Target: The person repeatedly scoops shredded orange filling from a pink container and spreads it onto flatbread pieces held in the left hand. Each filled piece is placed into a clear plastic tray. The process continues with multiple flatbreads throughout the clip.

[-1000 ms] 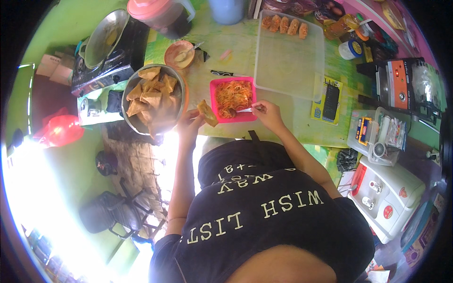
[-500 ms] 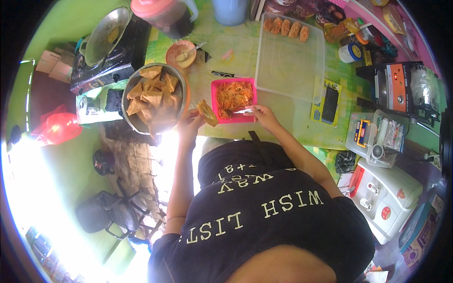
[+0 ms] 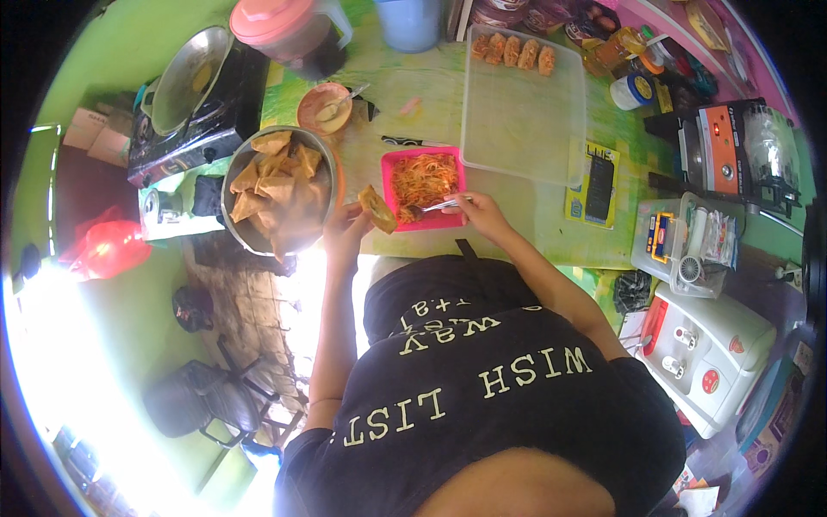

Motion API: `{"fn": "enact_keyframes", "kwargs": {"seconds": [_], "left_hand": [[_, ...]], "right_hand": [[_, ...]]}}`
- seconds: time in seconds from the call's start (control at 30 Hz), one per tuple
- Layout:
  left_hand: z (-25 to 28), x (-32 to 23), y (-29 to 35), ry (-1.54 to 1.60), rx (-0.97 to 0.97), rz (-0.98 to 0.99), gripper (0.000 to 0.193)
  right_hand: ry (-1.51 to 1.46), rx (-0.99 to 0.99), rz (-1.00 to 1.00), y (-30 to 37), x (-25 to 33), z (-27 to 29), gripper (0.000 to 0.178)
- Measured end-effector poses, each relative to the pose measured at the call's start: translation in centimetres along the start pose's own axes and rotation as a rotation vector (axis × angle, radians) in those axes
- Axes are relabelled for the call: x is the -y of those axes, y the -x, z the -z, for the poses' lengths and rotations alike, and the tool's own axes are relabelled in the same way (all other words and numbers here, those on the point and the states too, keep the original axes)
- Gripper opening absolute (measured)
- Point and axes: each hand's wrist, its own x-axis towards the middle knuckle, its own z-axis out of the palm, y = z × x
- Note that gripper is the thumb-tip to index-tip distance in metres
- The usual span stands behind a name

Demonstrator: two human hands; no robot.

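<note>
My left hand (image 3: 344,233) pinches a golden-brown fried tofu piece (image 3: 377,210), its cut, pale side turned up toward me. It is held just beside the near left corner of a square pink container (image 3: 387,177). Orange shredded filling (image 3: 424,176), like noodles or carrot, lies in that container. My right hand (image 3: 479,214) is closed around the handle of a metal spoon (image 3: 439,206), whose bowl end dips into the filling near the container's front edge. Left of my left hand stands a large metal bowl (image 3: 229,207) heaped with tofu pieces (image 3: 276,185).
A clear plastic tray (image 3: 524,129) holds several filled tofu pieces (image 3: 512,52) at its far end. A knife (image 3: 405,140) and a small bowl of pale paste (image 3: 312,110) lie beyond the pink container. A wok (image 3: 196,73) sits on the stove at far left.
The whole view has shifted slightly. The tofu stays in my left hand; the spoon remains in the filling, with at most a small shift.
</note>
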Motion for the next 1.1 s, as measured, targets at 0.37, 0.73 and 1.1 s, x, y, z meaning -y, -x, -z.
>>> {"fn": "enact_keyframes", "kwargs": {"seconds": [0.37,0.73,1.1], "left_hand": [[-0.1,1.1,-0.7,0.063,0.007,0.004,0.026],[-0.5,0.2,-1.6,0.088,0.080,0.023,0.025],[-2.1,0.9,-3.1,0.202,0.139,0.093,0.025]], "right_hand": [[-0.086,-0.040,0.030,-0.1,-0.1,-0.3,0.032],[-0.230,-0.262,0.051,1.5,2.4,2.4,0.031],[-0.236,-0.346,0.120,3.2,4.6,4.0,0.030]]}}
